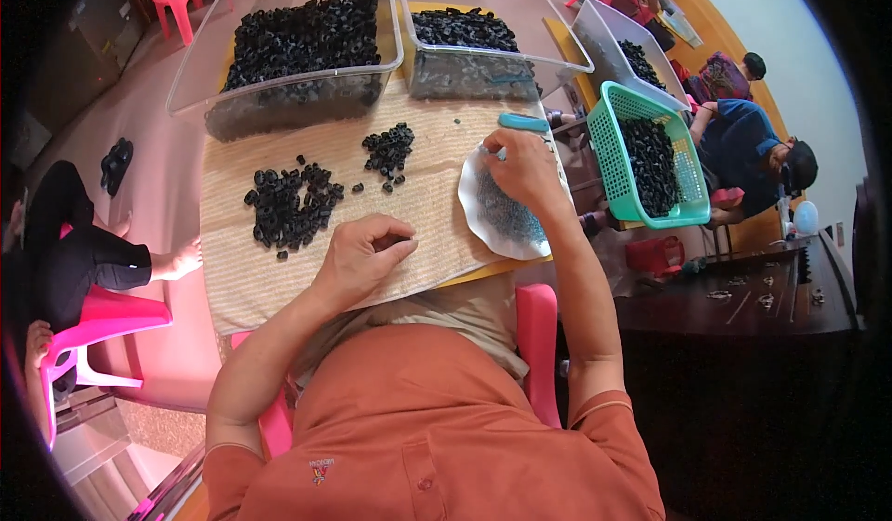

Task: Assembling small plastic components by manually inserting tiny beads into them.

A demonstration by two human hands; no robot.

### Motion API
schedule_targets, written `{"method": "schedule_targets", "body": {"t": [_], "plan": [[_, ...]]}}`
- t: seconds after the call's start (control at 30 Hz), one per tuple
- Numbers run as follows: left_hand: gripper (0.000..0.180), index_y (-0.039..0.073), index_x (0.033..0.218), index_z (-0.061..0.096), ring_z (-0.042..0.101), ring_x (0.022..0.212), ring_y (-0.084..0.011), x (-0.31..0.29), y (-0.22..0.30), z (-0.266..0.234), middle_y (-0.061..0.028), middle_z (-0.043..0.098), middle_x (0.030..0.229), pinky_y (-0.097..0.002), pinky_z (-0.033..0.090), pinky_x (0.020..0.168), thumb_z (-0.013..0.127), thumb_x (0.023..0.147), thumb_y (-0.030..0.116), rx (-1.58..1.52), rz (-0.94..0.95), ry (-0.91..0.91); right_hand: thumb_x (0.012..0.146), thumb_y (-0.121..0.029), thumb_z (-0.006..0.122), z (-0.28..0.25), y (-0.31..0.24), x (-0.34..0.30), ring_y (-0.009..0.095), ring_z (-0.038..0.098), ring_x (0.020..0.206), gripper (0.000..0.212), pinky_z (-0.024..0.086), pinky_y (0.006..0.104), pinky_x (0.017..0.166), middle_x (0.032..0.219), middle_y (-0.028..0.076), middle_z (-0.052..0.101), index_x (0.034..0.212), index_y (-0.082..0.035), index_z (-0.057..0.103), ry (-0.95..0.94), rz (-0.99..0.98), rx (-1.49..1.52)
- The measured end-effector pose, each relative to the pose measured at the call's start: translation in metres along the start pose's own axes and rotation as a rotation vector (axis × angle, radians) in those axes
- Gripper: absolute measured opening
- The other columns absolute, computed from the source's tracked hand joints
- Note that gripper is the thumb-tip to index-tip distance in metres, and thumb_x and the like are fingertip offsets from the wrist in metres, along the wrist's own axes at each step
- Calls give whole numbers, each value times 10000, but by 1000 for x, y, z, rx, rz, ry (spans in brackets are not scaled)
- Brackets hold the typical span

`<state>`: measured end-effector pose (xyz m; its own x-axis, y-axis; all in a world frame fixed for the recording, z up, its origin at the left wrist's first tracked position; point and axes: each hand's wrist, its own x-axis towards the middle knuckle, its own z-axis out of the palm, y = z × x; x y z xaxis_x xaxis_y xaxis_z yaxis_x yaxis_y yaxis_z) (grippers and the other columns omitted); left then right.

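Note:
My right hand [526,170] reaches over a white plate with a wavy rim [470,213], its fingertips pinched together. A small pale bit shows at those fingertips, too small to name. Tiny grey pieces [506,214] fill the plate. My left hand [365,259] hovers near the table's front edge, thumb and fingers curled together; whatever they may hold is hidden. Beyond it on the striped cloth [427,187] lie a larger heap of small black ring-like parts [290,207] and a smaller heap [388,149], with a few strays.
Two clear tubs [302,80] [483,71] of black parts line the far edge. A blue-handled object [523,123] lies beyond the plate. To the right stand a green basket [688,173] and a white bin [595,27]. Other people sit on both sides.

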<state>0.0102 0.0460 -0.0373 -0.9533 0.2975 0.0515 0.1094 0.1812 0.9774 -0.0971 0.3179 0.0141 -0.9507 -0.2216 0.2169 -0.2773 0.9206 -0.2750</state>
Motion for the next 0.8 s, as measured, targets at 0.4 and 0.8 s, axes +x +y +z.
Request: {"method": "schedule_targets", "body": {"t": [0.4,0.8], "plan": [[161,-6,989,744,660,769,-106,-2,0,0,-82,742,896,-266,532,705,747,876,108,-47,18,29,814,-159,690,3,-4,-5,347,709,884,159,550,462,802,912,143,736,950,-96,743,57,-50,-12],[159,0,1006,746,664,790,-87,-3,-3,2,-63,740,891,-254,536,720,752,880,98,-80,-29,29,798,-51,675,6,1,-24,323,715,802,135,558,415,735,881,144,732,926,-57,716,204,-47,219]]}}
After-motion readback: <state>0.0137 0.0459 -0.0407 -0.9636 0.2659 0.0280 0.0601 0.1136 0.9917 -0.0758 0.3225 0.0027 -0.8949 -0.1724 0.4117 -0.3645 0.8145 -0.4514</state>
